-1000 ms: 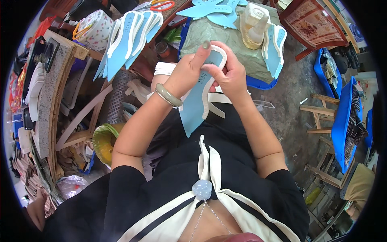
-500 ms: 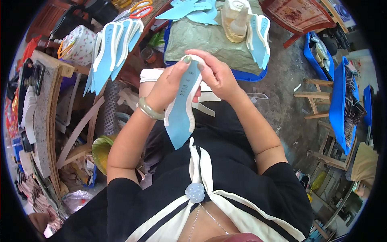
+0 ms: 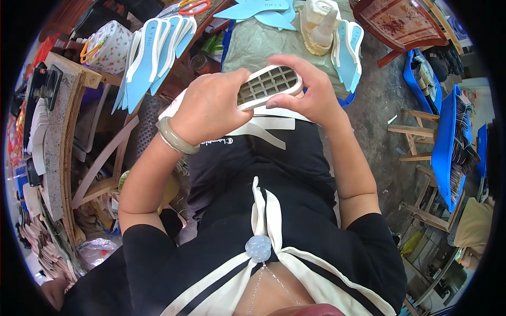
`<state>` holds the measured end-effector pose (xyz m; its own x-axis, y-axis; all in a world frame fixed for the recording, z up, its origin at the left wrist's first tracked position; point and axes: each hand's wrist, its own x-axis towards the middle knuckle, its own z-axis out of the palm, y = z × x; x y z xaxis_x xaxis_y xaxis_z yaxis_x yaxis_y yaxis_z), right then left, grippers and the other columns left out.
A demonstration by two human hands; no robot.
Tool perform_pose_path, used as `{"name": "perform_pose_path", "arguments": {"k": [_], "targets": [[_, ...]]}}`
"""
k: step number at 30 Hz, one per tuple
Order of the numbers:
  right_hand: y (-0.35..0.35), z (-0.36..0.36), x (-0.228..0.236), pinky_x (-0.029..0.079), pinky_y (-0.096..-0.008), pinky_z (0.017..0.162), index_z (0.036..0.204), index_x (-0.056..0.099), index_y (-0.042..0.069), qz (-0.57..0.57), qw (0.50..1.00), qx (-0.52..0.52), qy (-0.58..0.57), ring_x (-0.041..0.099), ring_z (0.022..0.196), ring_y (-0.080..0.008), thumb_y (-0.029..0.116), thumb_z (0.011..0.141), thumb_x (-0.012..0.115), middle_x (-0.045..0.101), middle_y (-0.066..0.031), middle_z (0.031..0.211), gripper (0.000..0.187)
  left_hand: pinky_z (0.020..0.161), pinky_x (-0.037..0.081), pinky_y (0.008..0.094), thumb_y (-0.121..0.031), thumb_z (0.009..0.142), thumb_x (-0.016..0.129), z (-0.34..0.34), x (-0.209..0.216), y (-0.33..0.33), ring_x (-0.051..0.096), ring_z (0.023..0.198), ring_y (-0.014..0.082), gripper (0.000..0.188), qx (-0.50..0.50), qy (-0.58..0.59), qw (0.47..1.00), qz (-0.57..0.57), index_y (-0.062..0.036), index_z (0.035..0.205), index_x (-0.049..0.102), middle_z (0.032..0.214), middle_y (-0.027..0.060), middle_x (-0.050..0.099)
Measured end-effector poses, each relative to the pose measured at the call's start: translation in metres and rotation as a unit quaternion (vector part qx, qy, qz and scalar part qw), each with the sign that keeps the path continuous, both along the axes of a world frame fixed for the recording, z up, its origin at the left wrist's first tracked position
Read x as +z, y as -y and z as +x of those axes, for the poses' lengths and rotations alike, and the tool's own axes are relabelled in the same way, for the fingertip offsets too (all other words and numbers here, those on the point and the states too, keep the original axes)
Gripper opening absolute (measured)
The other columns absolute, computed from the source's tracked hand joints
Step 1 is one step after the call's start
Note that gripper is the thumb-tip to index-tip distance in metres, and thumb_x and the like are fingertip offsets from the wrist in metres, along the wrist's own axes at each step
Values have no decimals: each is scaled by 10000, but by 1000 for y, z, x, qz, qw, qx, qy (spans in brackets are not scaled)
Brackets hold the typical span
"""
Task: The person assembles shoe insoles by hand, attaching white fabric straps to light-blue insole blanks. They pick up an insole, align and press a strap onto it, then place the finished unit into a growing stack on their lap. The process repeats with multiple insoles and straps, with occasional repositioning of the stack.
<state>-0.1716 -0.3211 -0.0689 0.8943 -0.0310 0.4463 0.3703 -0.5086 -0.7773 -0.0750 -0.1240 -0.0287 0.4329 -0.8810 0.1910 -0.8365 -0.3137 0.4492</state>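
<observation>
Above my lap I hold a white-rimmed shoe sole (image 3: pixel 270 84) in both hands, its hollow, gridded grey underside facing up. My left hand (image 3: pixel 211 100) is closed across its middle and hides much of it; a white end sticks out beyond the wrist. Around the other end curls my right hand (image 3: pixel 312 88), with the thumb on the near rim and the fingers along the far side. No light blue face shows on the piece at this angle. White strips (image 3: pixel 266 134) lie over my dark trousers below my hands.
Light blue insoles with white edging (image 3: pixel 145 60) hang at the left, and more (image 3: pixel 348 55) lie by a plastic bottle (image 3: pixel 320 26) on the covered work surface (image 3: pixel 247 47). Scissors (image 3: pixel 194 6) lie at the far left. Blue tubs (image 3: pixel 448 152) and wooden stools (image 3: pixel 416 134) stand right.
The blue, white-edged face that was upward between my hands is out of sight, and a gridded underside shows instead. My left hand has moved over the middle; the right has shifted slightly right.
</observation>
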Motion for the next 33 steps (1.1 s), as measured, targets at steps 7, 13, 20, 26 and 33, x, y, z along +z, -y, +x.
{"name": "perform_pose_path", "arguments": {"k": [7,13,20,26,33], "targets": [[-10,-2,-13,472,-323,905,1289,521,16,257,963,77,21,584,1080,-221,323,821,700,581,-164,1225,588,616,461,420,-164,687,700,-6,-16,-1,627,702,320,294,15,78,996,-48,-43,922,571,721,138,624],[-20,2,-21,439,-259,499,1178,593,20,280,951,-75,-109,498,479,-90,291,1024,394,619,-25,718,370,673,474,427,-134,674,717,-7,-23,1,626,746,344,363,54,90,994,4,-39,987,559,810,142,642],[-43,35,-34,474,-283,596,1193,536,50,162,939,-290,86,588,669,-107,172,902,600,618,-82,784,322,639,493,467,-254,749,709,-27,-36,38,632,721,391,374,188,-74,979,-12,14,900,495,759,231,625],[-37,25,-44,462,-335,909,1434,244,24,248,959,-129,49,545,1090,-240,226,764,762,525,-130,1202,871,753,505,334,-192,840,614,5,-58,48,643,892,224,422,108,-400,876,-246,25,1183,498,976,116,641],[-7,-41,-45,522,-275,462,1361,378,28,545,824,3,-154,620,553,-167,121,929,537,605,-104,1001,469,1014,387,329,-389,933,577,13,-55,70,534,1155,210,652,-27,-611,736,-289,24,1386,353,1248,146,563]]}}
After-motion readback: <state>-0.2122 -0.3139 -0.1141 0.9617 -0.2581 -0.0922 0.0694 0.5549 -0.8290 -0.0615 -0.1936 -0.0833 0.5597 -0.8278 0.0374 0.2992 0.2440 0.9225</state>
